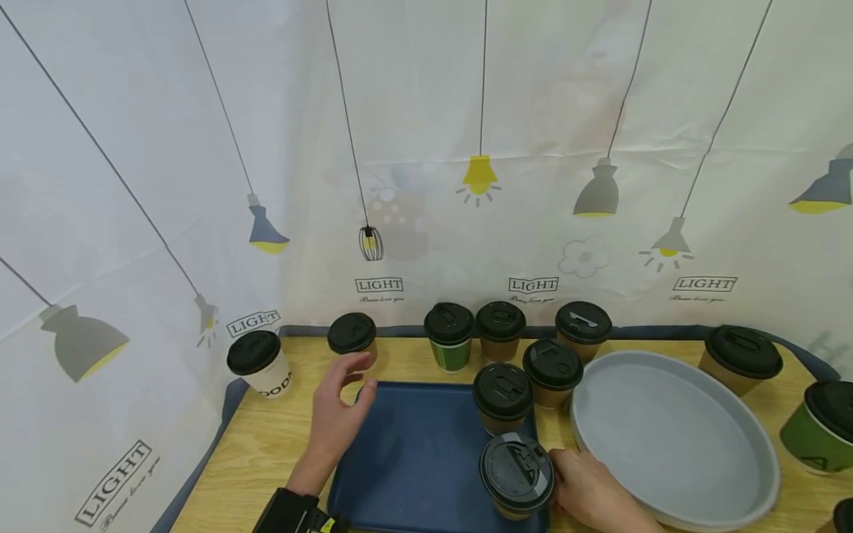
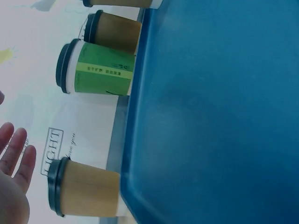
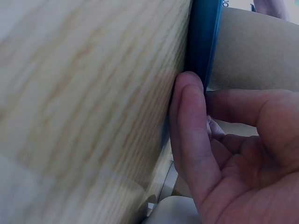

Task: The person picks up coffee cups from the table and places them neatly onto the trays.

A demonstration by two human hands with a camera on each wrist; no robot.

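Observation:
A dark blue rectangular tray (image 1: 413, 451) lies on the wooden table. My right hand (image 1: 596, 488) pinches its right rim between thumb and fingers, as the right wrist view shows. Close by that hand stands a brown paper cup (image 3: 257, 51) with a black lid, on the tray's near right part. Behind it on the tray is another black-lidded cup (image 1: 503, 396). My left hand (image 1: 340, 418) hovers over the tray's left edge with fingers loosely bent, holding nothing. Just beyond its fingertips stands a brown cup (image 2: 88, 189), partly hidden in the head view.
A green cup (image 1: 452, 337) and several brown lidded cups stand behind the tray. At the left is a white cup (image 1: 263, 366). A round grey tray (image 1: 673, 437) sits to the right, with a brown cup (image 1: 740, 359) and green cup (image 1: 820, 429) beyond it. A printed cloth hangs behind.

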